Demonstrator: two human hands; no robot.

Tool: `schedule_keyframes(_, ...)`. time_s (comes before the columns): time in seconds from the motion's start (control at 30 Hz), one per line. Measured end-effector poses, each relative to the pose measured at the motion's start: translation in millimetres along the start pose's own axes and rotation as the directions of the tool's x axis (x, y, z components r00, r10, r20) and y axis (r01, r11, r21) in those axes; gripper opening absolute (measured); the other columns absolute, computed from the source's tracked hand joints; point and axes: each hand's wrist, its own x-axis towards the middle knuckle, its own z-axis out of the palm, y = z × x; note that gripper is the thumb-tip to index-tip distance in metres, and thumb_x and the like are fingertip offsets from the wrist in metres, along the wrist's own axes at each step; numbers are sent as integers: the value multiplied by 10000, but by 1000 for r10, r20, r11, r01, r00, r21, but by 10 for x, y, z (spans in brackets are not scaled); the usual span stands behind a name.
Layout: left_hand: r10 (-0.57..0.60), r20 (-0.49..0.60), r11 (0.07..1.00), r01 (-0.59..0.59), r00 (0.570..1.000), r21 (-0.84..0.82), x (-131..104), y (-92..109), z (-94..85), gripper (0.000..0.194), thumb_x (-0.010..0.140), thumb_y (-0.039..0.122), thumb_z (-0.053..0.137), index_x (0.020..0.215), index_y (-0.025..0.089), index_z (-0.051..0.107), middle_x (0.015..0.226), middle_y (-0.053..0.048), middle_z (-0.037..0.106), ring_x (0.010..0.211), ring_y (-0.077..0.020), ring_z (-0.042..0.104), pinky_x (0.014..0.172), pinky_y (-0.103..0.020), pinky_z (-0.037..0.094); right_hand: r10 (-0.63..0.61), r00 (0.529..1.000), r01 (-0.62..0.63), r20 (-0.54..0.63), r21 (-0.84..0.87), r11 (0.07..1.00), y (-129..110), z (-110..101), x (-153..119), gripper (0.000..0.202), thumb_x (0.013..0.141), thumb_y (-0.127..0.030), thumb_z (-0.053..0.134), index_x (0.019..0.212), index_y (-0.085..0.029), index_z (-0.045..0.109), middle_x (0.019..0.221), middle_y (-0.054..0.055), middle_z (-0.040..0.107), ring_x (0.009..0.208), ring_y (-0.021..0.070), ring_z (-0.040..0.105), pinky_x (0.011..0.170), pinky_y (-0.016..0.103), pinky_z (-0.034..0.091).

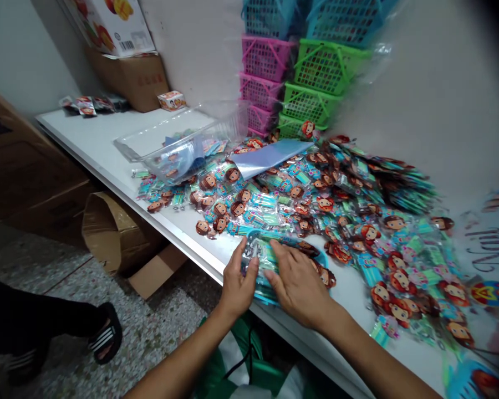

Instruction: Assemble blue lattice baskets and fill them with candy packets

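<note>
At the table's front edge sits a shallow blue basket [325, 259], mostly hidden by my hands and by clear plastic packets [264, 255] with cartoon-girl heads and teal-green parts. My left hand [238, 281] is closed on the left end of these packets, its thumb on the near side and its fingers behind. From the right, my right hand [301, 282] curves over the same packets, thumb apart from the fingers and pressing on them. A cartoon head [327, 277] sticks out beside my right hand. Whatever lies beneath my palms is hidden.
Loose packets [253, 202] cover the table behind and to the right. A clear plastic tray [149, 145] and a bluish sheet [270, 158] lie among them. Stacked green baskets [322, 66] and pink baskets [266, 58] stand behind. An open carton [108, 233] and a person's sandalled foot [106, 338] are at left.
</note>
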Motion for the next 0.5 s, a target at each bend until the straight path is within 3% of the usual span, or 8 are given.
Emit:
schedule_keyframes(0.07, 25, 0, 999, -25, 1000, 46, 10, 13, -4, 454, 919, 364, 470, 1345, 208, 447, 1412, -89, 467, 1327, -216, 401, 1115, -394, 311, 56, 998, -55, -16, 63, 997, 61, -19, 11, 469, 982, -373, 298, 1319, -94, 468, 1286, 154, 545, 1156, 260, 485, 971, 417, 418)
schedule_keyframes(0.13, 66, 22, 991, -68, 998, 116, 35, 22, -30, 429, 917, 347, 472, 1321, 205, 468, 1460, -100, 400, 1362, -225, 345, 1124, -410, 292, 79, 996, -78, -40, 33, 996, 99, -43, 16, 413, 975, -350, 327, 1263, -140, 535, 1280, 141, 536, 1159, 271, 476, 975, 439, 408)
schedule_keyframes(0.23, 136, 161, 955, -173, 978, 241, 90, 33, -94, 520, 937, 323, 419, 1430, 207, 301, 1544, -116, 227, 1427, -222, 192, 1154, -455, 210, 59, 997, -62, -42, -63, 996, 89, -65, 33, 397, 955, -339, 383, 1275, -170, 545, 1248, 140, 546, 1128, 310, 469, 943, 495, 408)
schedule_keyframes(0.37, 217, 398, 844, -376, 891, 382, 144, 68, -162, 643, 956, 301, 361, 1493, 209, 19, 1561, -135, 156, 1446, -227, 65, 1159, -539, 84, 18, 1000, -18, -1, -38, 999, 13, -19, 87, 453, 949, -265, 374, 1358, -83, 438, 1247, 164, 555, 1075, 291, 490, 916, 459, 441)
schedule_keyframes(0.5, 281, 363, 765, -436, 888, 474, 174, 146, -173, 684, 936, 264, 393, 1491, 160, 6, 1565, -165, 90, 1446, -259, -1, 1150, -558, 96, 35, 998, -31, -54, 65, 997, 9, 46, 87, 434, 941, -257, 392, 1304, -27, 455, 1208, 185, 567, 1076, 280, 493, 943, 444, 438)
